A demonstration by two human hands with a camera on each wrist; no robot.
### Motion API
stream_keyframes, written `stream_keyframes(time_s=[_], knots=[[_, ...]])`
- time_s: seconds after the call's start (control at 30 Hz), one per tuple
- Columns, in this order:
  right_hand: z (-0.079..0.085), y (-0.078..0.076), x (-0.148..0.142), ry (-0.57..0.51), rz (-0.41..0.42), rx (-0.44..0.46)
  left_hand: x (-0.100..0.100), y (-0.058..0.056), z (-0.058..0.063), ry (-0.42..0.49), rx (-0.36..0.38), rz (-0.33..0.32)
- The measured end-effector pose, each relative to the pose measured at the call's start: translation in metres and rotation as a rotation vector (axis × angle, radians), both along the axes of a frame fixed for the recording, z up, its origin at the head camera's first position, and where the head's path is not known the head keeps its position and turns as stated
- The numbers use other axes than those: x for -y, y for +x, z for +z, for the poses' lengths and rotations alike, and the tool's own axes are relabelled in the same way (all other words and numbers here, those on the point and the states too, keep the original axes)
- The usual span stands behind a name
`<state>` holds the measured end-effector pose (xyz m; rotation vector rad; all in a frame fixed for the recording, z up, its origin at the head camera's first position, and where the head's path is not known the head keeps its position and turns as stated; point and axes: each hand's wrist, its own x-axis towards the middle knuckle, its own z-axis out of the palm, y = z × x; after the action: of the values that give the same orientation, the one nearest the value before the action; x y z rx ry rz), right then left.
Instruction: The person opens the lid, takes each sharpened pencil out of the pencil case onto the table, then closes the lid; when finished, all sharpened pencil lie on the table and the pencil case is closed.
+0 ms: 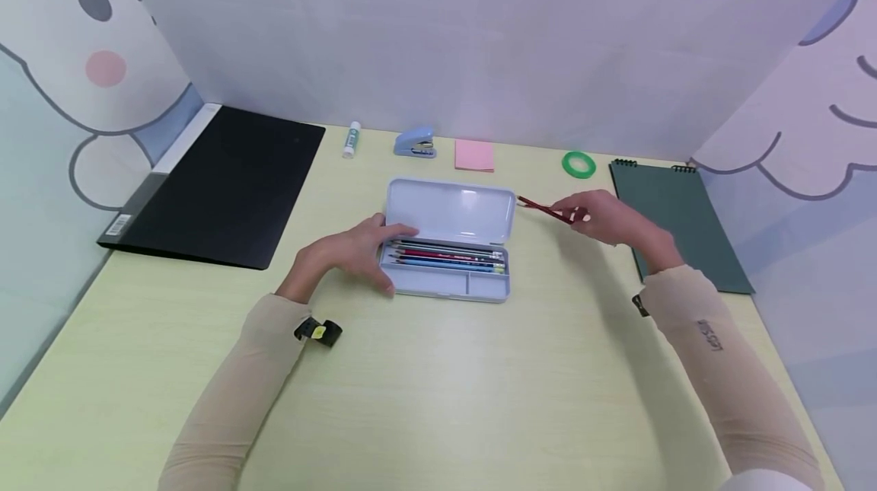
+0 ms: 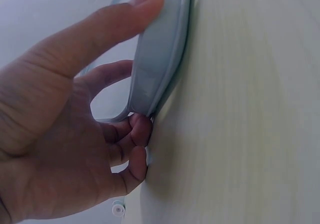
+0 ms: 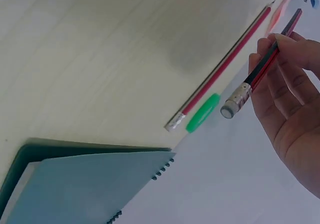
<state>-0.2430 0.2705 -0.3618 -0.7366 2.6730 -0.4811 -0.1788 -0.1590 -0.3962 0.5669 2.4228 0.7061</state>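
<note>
An open light-blue pencil case (image 1: pixel 432 282) lies on the table, its lid (image 1: pixel 438 209) tilted back. Inside its rear compartment are several pencils (image 1: pixel 445 256), blue, red and dark; the two front compartments hold nothing. My left hand (image 1: pixel 356 249) grips the left end, its thumb (image 2: pixel 112 24) against the case wall (image 2: pixel 160 49) and its fingers curled at the back. Right of the lid, my right hand (image 1: pixel 603 217) pinches a red and black pencil (image 3: pixel 262 64) with a metal-banded eraser. Beneath it, a second red pencil (image 3: pixel 227 67) lies on the table.
A black folder (image 1: pixel 233 186) lies at the left, a green spiral notebook (image 1: pixel 685 224) at the right. Along the back wall sit a glue stick (image 1: pixel 352 140), a blue stapler (image 1: pixel 415 142), pink sticky notes (image 1: pixel 474 155) and a green tape roll (image 1: pixel 578 164).
</note>
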Motion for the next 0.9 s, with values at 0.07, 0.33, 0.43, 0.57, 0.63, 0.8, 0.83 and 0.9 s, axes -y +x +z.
stream_keyframes(time_s=[0.07,0.33,0.43,0.57,0.63,0.8,0.83,0.9], knots=[[-0.005,-0.001,-0.001,0.028,-0.004,-0.018,0.000,0.000,0.000,0.002,0.000,0.000],[-0.017,-0.004,-0.003,0.066,-0.007,-0.051,0.000,-0.001,-0.001,0.012,-0.006,-0.004],[-0.019,-0.006,-0.003,0.073,-0.012,-0.073,0.001,-0.001,-0.002,0.016,-0.008,-0.003],[-0.020,-0.008,-0.005,0.079,-0.021,-0.093,0.001,-0.001,-0.002,0.020,-0.011,-0.007],[-0.021,-0.010,-0.006,0.082,-0.020,-0.105,0.001,-0.001,-0.001,0.018,-0.013,-0.010],[-0.024,-0.013,-0.008,0.095,-0.019,-0.151,0.001,0.000,-0.001,0.015,-0.015,-0.011],[-0.025,-0.013,-0.008,0.100,-0.020,-0.161,0.000,-0.001,-0.001,0.014,-0.015,-0.011],[-0.026,-0.014,-0.008,0.113,-0.025,-0.175,0.000,-0.001,-0.002,0.011,-0.016,-0.011]])
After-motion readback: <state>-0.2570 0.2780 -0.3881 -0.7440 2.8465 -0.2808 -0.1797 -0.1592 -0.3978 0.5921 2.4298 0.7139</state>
